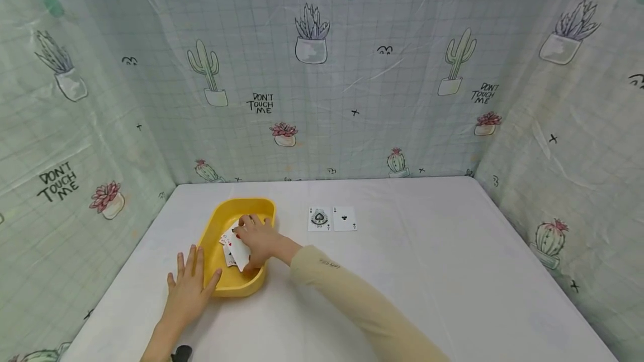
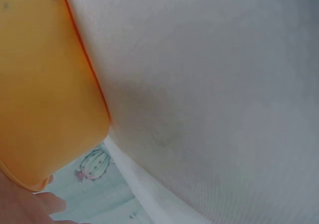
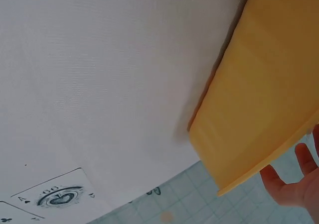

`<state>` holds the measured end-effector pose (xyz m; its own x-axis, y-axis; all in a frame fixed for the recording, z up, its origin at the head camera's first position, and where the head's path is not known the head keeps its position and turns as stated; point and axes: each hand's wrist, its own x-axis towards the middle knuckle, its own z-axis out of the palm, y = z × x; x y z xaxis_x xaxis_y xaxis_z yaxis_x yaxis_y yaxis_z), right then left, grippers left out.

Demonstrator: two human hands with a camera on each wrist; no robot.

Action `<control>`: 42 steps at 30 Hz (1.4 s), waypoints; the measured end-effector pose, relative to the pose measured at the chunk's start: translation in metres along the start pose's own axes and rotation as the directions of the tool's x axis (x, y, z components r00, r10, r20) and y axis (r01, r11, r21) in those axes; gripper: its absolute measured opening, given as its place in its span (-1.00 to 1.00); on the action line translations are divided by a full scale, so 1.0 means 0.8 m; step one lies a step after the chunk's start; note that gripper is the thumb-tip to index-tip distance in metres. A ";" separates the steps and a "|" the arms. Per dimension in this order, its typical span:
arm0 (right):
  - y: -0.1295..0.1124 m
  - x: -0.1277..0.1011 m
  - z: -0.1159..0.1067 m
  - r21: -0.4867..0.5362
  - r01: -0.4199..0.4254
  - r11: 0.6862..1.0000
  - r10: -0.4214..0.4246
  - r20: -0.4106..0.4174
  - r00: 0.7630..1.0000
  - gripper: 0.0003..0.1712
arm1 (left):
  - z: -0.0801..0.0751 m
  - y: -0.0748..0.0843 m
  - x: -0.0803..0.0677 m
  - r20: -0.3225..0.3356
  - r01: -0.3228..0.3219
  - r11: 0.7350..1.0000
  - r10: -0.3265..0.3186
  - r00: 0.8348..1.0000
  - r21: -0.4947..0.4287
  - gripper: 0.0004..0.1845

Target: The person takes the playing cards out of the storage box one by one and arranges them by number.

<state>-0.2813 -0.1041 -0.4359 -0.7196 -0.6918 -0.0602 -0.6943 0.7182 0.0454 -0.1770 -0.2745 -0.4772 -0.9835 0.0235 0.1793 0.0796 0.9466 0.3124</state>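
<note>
A yellow plastic bin stands on the left of the table with several playing cards lying loosely overlapped inside. A red heart shows on the top one. My right hand reaches over the bin's right rim, its thumb at the near end of the top card and its fingertips at the far end, gripping it by the edges. Outstretched fingers of my left hand rest along the bin's near left rim. Right of the bin, the ace of spades and the ace of clubs lie face up side by side.
The table has a white cover. Patterned cloth with cactus drawings hangs behind it and along both sides. In the right wrist view, the bin's outer wall fills the right side.
</note>
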 end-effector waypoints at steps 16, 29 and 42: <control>0.013 -0.017 -0.033 -0.011 0.010 1.000 -0.011 -0.141 0.990 0.08 | -0.001 0.004 0.004 0.007 0.002 1.000 -0.002 1.000 0.004 -0.17; 0.052 -0.053 -0.026 0.056 -0.063 0.996 0.072 -0.177 0.982 0.10 | -0.004 0.004 0.003 0.012 0.018 1.000 -0.018 1.000 0.009 -0.18; 0.079 -0.090 -0.005 0.074 -0.081 0.994 0.091 -0.145 0.985 0.05 | -0.007 0.004 0.000 0.062 0.043 0.999 -0.043 0.997 0.012 -0.15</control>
<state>-0.2738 -0.0093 -0.4247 -0.7735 -0.6274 0.0897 -0.6314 0.7751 -0.0234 -0.1762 -0.2731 -0.4710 -0.9942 0.0025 0.1072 0.0357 0.9505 0.3087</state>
